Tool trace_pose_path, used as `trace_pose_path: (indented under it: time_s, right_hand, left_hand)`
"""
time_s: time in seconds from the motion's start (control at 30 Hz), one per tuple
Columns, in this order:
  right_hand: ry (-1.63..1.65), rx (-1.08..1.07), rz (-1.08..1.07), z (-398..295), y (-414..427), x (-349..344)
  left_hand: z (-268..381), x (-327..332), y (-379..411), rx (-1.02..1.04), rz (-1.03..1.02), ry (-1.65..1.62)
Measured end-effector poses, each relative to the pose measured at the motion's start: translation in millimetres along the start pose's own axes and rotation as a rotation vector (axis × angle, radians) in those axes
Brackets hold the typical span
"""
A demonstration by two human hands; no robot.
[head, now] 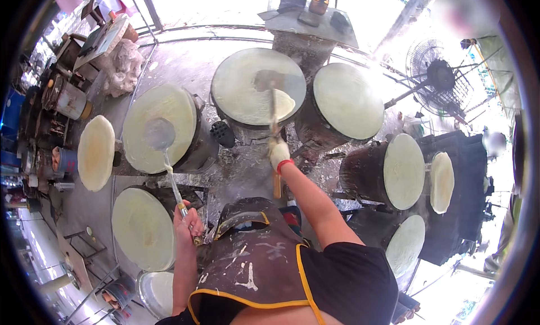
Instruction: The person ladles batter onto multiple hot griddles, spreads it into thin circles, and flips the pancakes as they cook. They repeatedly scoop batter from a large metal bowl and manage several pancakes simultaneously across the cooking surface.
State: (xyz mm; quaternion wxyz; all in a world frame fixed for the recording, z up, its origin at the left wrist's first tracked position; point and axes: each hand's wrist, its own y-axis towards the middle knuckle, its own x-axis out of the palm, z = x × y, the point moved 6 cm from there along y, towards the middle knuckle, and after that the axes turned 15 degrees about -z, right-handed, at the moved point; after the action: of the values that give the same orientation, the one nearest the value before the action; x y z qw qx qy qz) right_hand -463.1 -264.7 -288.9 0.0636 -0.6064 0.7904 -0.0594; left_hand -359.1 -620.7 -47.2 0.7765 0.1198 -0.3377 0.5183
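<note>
My left hand point(188, 224) grips the handle of a metal ladle point(161, 135), whose bowl is over the batter-covered griddle point(185, 101) at the left. My right hand point(279, 153), in a pale glove with a red band at the wrist, is closed on a long flat spreader point(274, 110). The spreader's blade lies across the round griddle point(236, 80) in the middle, beside a pool of pale batter point(284, 105). Thin batter covers much of that griddle, with a darker bare-looking patch near the blade's far end.
More round griddles with batter stand at the right point(348, 101), far right point(404, 171) and lower left point(143, 229). Flat round cakes lie at the left point(96, 153) and right point(442, 182). A standing fan point(441, 76) is at the upper right. A metal basin point(158, 293) sits low at the left.
</note>
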Motion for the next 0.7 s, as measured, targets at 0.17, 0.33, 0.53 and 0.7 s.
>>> trace_pose_path:
  time_s: [0.17, 0.33, 0.53, 0.7]
  right_hand:
    - [0.100, 0.450, -0.210, -33.3, -70.9, -16.9]
    - [-0.195, 0.313, -0.188, -91.2, -14.6, -111.7]
    - [-0.616, 0.205, -0.300, -68.5, 24.4, -163.2]
    - [-0.502, 0.100, -0.530, -103.2, 38.7, -163.1]
  left_hand:
    - [-21.5, 33.3, 16.4, -0.004, 0.027, -0.060]
    - [-56.0, 87.3, 49.2, -0.005, 0.007, -0.018]
    - [-95.4, 159.6, 95.9, -0.038, -0.043, -0.031]
    - [-110.2, 198.2, 118.7, -0.032, -0.002, -0.062]
